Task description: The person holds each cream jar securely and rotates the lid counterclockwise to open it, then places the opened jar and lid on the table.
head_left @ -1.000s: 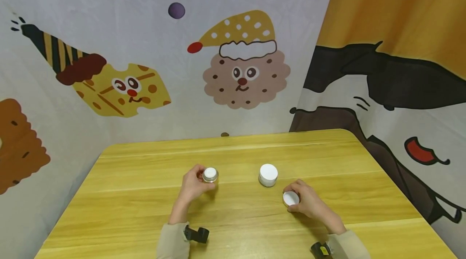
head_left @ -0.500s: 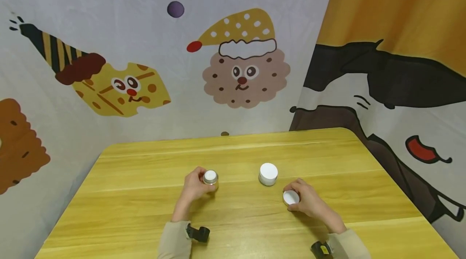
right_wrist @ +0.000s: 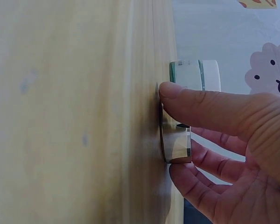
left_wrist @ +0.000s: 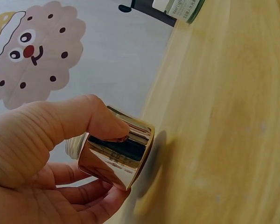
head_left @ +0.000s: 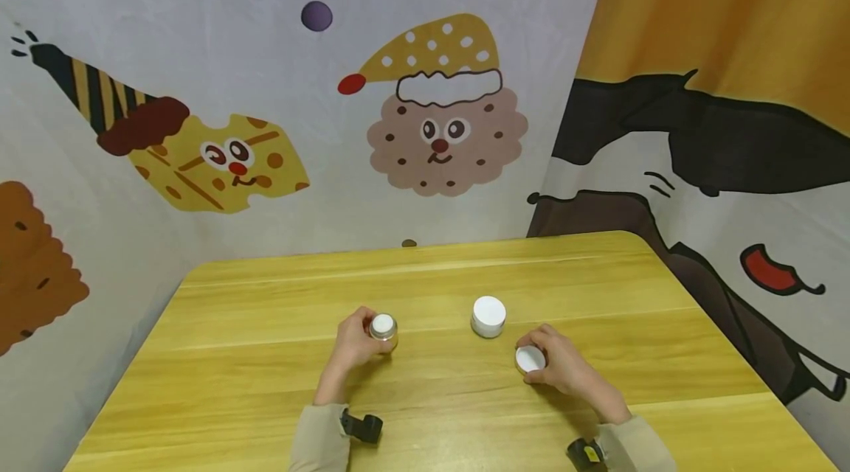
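Note:
My left hand [head_left: 353, 341] grips an open cream jar [head_left: 384, 332] with its thumb on one side and fingers on the other. In the left wrist view the jar [left_wrist: 116, 156] has a shiny gold body and a pale threaded neck, its base close over the tabletop. On the right, thumb and fingers of my right hand [head_left: 560, 363] pinch a round jar lid [head_left: 530, 359], white inside face up. The right wrist view shows the lid's shiny gold side [right_wrist: 177, 147] right at the table surface, partly hidden by the thumb.
A second jar [head_left: 488, 316], pale with a white lid on, stands upright between the hands, slightly farther back. The wooden table [head_left: 425, 398] ends at a cartoon-printed cloth [head_left: 265, 51] behind. Black cameras [head_left: 361, 428] sit on both wrists.
My left hand has come slightly nearer and down with the gold jar, whose side shows more now. The right hand stays in place with the lid.

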